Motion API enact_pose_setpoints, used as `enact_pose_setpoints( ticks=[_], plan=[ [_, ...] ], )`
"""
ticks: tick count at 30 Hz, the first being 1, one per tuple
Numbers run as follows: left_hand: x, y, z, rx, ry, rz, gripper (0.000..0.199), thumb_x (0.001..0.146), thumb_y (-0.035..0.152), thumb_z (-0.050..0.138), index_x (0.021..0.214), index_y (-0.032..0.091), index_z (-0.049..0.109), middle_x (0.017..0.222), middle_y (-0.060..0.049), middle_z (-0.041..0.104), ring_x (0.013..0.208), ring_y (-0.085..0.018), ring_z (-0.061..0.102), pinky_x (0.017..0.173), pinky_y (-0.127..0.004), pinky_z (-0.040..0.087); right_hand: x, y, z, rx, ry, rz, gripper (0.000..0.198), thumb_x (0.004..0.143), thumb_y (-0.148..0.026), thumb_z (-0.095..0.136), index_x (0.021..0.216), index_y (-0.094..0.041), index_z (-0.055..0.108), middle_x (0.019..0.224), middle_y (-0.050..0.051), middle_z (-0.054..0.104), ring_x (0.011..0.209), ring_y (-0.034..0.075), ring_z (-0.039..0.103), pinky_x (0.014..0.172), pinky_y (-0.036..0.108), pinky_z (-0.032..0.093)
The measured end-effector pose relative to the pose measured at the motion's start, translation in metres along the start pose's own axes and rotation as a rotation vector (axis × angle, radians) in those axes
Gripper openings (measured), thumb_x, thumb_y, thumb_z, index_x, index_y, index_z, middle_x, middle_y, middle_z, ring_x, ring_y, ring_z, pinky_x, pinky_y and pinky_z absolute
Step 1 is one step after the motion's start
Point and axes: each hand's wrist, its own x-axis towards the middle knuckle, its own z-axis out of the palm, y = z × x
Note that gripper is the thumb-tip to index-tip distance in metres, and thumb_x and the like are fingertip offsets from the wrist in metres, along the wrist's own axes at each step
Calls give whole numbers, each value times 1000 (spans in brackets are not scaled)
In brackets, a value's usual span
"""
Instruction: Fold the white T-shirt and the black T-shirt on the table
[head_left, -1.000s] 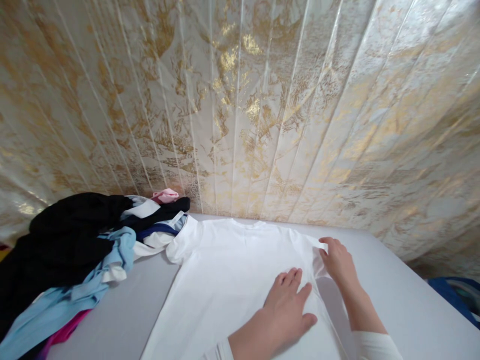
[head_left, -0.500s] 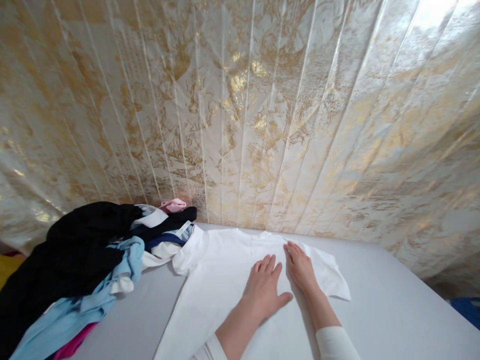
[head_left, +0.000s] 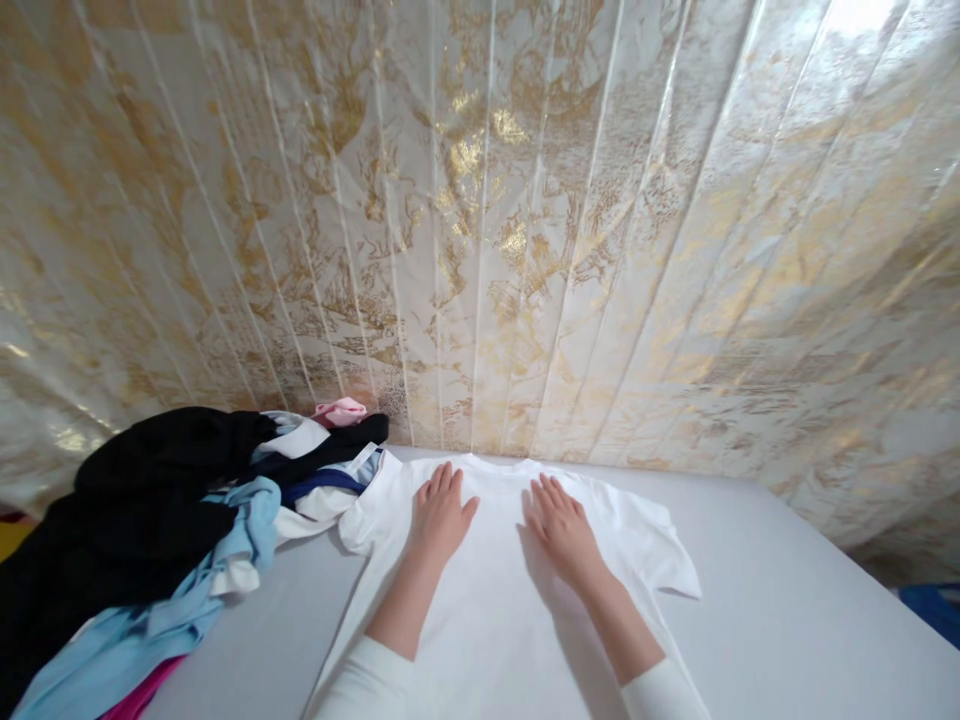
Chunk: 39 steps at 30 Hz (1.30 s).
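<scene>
A white short-sleeved T-shirt [head_left: 487,590] lies spread out, its neckline toward the wall and both sleeves out to the sides. My left hand [head_left: 444,512] rests on its upper left part, near the shoulder, with the fingers stretched out and the thumb apart. On the upper right part, a little below the collar, is my right hand [head_left: 561,522], palm down with its fingers extended. Neither hand grips the cloth. The shirt's lower end runs out of view at the bottom.
A heap of clothes, with a black garment [head_left: 150,500] and a light blue one [head_left: 169,620], lies at the left against the shirt's left sleeve. The pale grey surface [head_left: 795,610] ends at a gold-patterned wall [head_left: 495,250]. Something blue [head_left: 932,612] shows beyond the right edge.
My left hand has moved left and farther up the shirt, from its middle to the left shoulder. My right hand has shifted slightly left. The cloth beneath looks smoother near the collar.
</scene>
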Motion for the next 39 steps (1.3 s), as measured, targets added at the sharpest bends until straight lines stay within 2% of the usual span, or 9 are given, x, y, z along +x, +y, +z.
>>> enact_pose_setpoints(
  ticks=[3,9,16,19,22,24,27,30,39],
  plan=[
    [-1,5,1,-12,-11,73,44,94,29,49,137,19,47,150,-10,38,140,-22,31,110,-40,30,10,-17,1,28,-57,-103,45,97,-32,35,139,-21,46,150,5,40,139,18,33,108,34,31],
    [-3,1,1,-31,-20,129,40,95,24,46,135,26,51,149,-8,39,139,-24,33,107,-42,34,38,-7,7,14,-47,17,48,96,-30,37,141,-16,44,152,8,35,139,25,32,108,40,31],
    [-6,11,-3,-46,-42,236,38,96,28,46,134,28,51,149,-5,41,139,-23,32,107,-42,34,30,-12,13,10,0,28,52,98,-38,36,144,-15,39,155,10,27,143,25,24,112,42,24],
    [-7,15,-2,-39,-40,270,40,97,33,44,136,25,47,149,-5,40,140,-22,31,108,-41,33,25,-22,11,31,-7,-97,52,98,-41,36,145,-20,38,156,6,25,144,23,22,113,40,23],
    [-4,7,1,-18,-19,253,43,98,35,43,139,23,45,150,-6,38,140,-21,30,109,-40,32,24,-29,8,46,-60,-212,52,99,-46,31,146,-24,36,156,1,26,144,19,21,114,37,21],
    [0,-4,4,3,5,204,45,97,35,43,139,19,44,150,-9,38,140,-23,31,109,-42,32,24,-25,8,24,-91,-152,53,99,-47,30,147,-25,35,156,0,26,144,18,21,115,35,20],
    [8,-24,6,35,41,119,46,97,33,43,138,13,45,148,-14,40,138,-27,35,108,-45,33,26,-8,8,-17,-91,7,55,98,-44,32,148,-20,34,156,3,24,144,22,20,114,39,20],
    [14,-38,6,55,67,96,44,96,31,43,137,14,47,147,-13,42,136,-26,38,106,-44,36,28,9,8,-44,-87,115,57,97,-43,33,148,-16,32,156,5,25,144,25,21,114,42,21],
    [4,-41,3,84,90,176,42,97,30,40,135,15,49,145,-13,44,136,-24,39,106,-41,37,27,13,14,-60,-65,132,59,97,-44,31,148,-15,32,156,6,26,144,26,21,114,43,20]
  ],
)
